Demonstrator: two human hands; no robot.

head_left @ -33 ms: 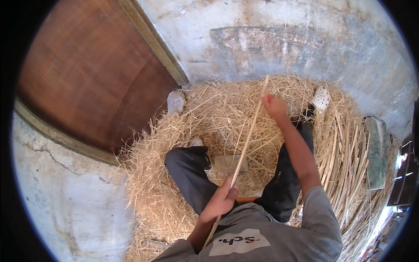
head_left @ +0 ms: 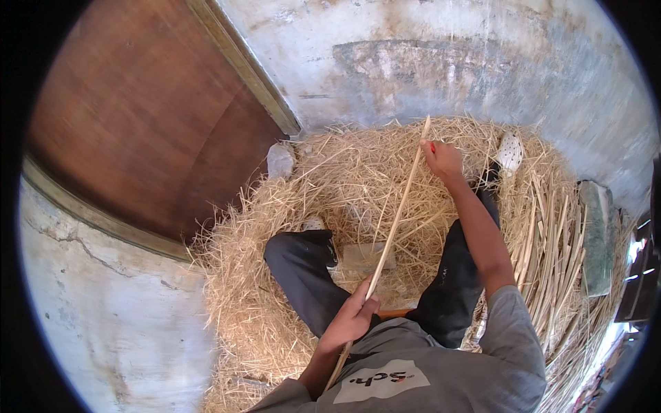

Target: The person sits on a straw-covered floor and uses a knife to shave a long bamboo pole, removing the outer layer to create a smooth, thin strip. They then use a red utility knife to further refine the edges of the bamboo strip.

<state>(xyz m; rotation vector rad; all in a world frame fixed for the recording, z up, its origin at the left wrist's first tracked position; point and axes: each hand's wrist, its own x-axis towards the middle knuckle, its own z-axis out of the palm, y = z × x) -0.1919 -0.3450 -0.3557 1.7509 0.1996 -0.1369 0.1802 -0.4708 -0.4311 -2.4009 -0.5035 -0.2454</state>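
Observation:
A long, thin, pale stalk (head_left: pixel 401 204) slants from beside my left forearm up to the far side of the straw. My left hand (head_left: pixel 352 318) is closed around its lower part, thumb lying along it. Close to the stalk's far tip, my right hand (head_left: pixel 444 160) is clenched with a small red object (head_left: pixel 433 146) showing at the thumb. What kind of thing that is, I cannot make out. The right fist is against the stalk or right beside it. Under the stalk, between my legs, a flat greyish block (head_left: pixel 365 257) lies in the straw.
Loose straw (head_left: pixel 344 172) heaps around my legs. Long stalks (head_left: pixel 551 241) are piled at the right, beside a greenish stone slab (head_left: pixel 596 237). A pale stone (head_left: pixel 280 160) sits by the brown door (head_left: pixel 158 110). A stained wall (head_left: pixel 427 69) rises at the back.
My right hand has shifted slightly farther out toward the stalk's tip. My left hand keeps its hold on the stalk. The whole view has moved a little.

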